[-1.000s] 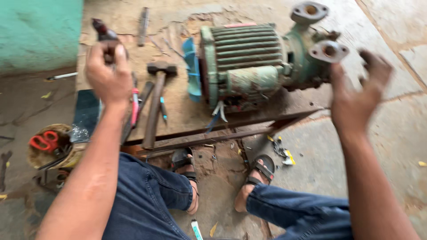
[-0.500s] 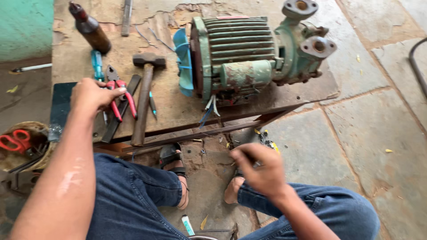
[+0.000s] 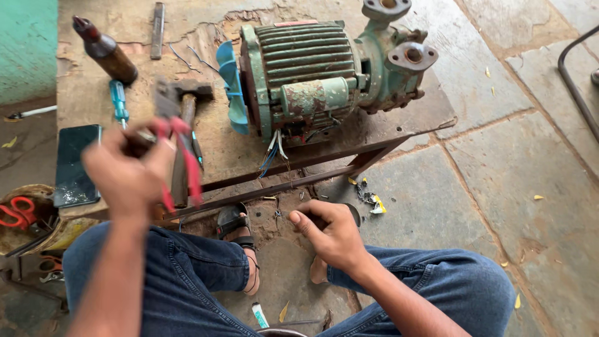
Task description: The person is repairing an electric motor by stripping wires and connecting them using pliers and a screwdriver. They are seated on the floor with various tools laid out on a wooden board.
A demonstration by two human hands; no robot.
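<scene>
Head view looks down on a seated person in blue jeans and sandals at a low wooden desk (image 3: 93,93) on a metal frame. Raised above the desk's near edge, the left hand (image 3: 128,171) is closed around a pair of red-handled pliers (image 3: 178,159), blurred by motion, with the handles hanging below the fist. Held low between the knees over the dirt floor, the right hand (image 3: 334,234) is curled with the thumb out; whether it grips anything I cannot tell. A green electric motor pump (image 3: 312,78) with a blue fan (image 3: 228,87) at one end lies on the desk, loose wires trailing from its underside. Behind the pliers rests a hammer (image 3: 184,103), with a blue-handled screwdriver (image 3: 117,100) just to its left. A dark phone (image 3: 76,163) lies near the desk's left edge, a brown bottle (image 3: 107,51) further back. Orange-handled scissors (image 3: 15,212) sit in a bowl on the floor, left of the person's knee.
</scene>
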